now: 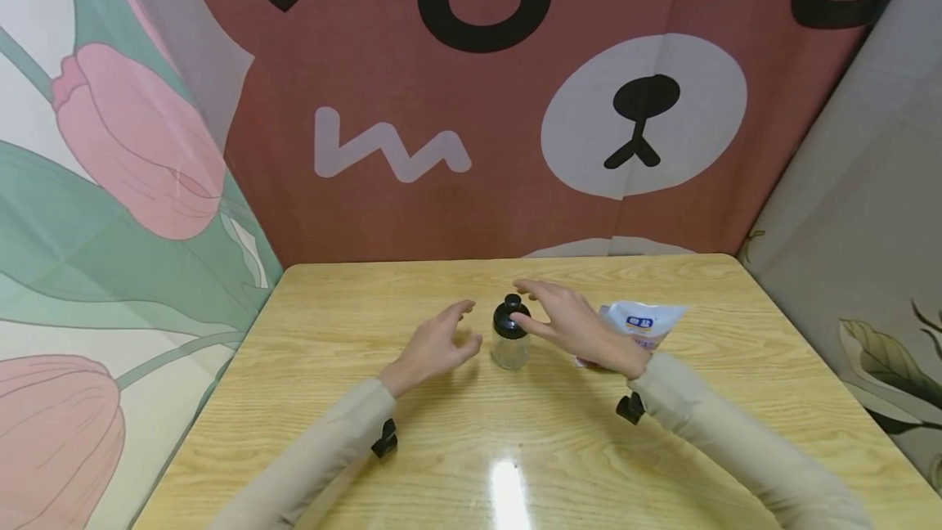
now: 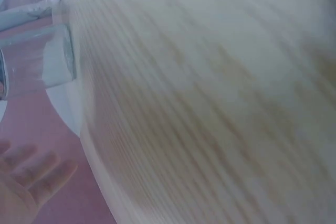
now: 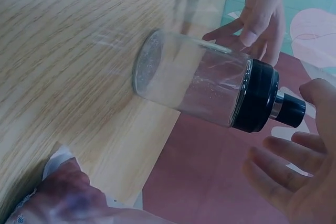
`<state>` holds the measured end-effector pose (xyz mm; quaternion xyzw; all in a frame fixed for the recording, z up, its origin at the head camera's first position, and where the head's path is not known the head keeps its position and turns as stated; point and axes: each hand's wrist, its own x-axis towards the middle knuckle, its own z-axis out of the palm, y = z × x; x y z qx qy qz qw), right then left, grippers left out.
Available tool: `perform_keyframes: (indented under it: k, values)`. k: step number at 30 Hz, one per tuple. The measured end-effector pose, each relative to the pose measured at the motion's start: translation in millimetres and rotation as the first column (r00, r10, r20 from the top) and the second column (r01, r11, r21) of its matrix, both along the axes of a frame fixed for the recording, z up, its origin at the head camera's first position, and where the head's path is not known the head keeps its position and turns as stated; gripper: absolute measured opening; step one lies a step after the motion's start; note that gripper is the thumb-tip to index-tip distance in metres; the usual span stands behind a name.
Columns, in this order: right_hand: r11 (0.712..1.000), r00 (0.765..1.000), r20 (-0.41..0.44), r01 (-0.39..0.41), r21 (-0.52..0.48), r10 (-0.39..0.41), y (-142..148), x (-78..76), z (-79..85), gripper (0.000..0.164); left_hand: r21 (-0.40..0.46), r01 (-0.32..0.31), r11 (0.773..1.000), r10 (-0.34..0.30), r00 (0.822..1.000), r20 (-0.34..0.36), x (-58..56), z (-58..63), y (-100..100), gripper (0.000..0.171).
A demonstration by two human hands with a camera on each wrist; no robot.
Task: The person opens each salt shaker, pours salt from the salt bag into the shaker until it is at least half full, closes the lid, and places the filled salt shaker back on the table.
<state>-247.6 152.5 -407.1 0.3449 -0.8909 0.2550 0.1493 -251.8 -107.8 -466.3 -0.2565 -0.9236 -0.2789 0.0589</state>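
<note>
A clear glass jar (image 1: 511, 350) with a black lid (image 1: 505, 323) and a small black knob (image 3: 290, 111) stands upright on the table. Fine white specks cling inside its glass in the right wrist view. My right hand (image 1: 570, 319) is at the lid, thumb and fingers spread around the knob; the right wrist view shows a gap between them and it. To the jar's left hovers my left hand (image 1: 434, 346), fingers loosely bent, apart from the glass. In the left wrist view this hand (image 2: 26, 184) appears with its fingers extended and holding nothing.
A white and purple plastic packet (image 1: 642, 319) with a blue label lies to the right of the jar, partly behind my right forearm. The wooden table (image 1: 353, 301) ends at a printed cloth (image 1: 383, 219) at the back. Cloths also hang at both sides.
</note>
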Motion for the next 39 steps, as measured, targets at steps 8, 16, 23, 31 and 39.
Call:
perform_keyframes:
  k: [8,16,23,31,39]
  values:
    - [1.000,1.000,0.018,-0.021,0.006,0.021,-2.6,-2.9,-1.8,0.052,-0.006,0.035,0.999,-0.035,0.998,0.051,1.4,1.9,10.0,0.068]
    - [0.999,0.999,0.020,-0.034,0.017,0.034,-6.4,-3.6,-1.4,0.048,0.019,0.071,0.997,-0.072,0.992,0.103,1.9,5.0,18.2,0.079]
    - [0.999,0.999,-0.002,-0.043,0.029,0.043,-9.3,-2.7,-1.2,0.043,0.027,0.102,0.994,-0.104,0.991,0.086,-0.3,5.6,26.3,0.084]
    - [0.999,0.999,-0.021,-0.045,0.015,0.046,-9.8,-2.6,-1.5,0.038,0.052,0.172,0.984,-0.174,0.984,0.033,-3.4,3.2,37.6,0.076]
    - [0.999,0.999,-0.005,-0.045,0.009,0.045,-9.4,-2.9,-2.1,0.033,0.074,0.244,0.967,-0.243,0.970,-0.021,-3.1,2.1,41.0,0.069]
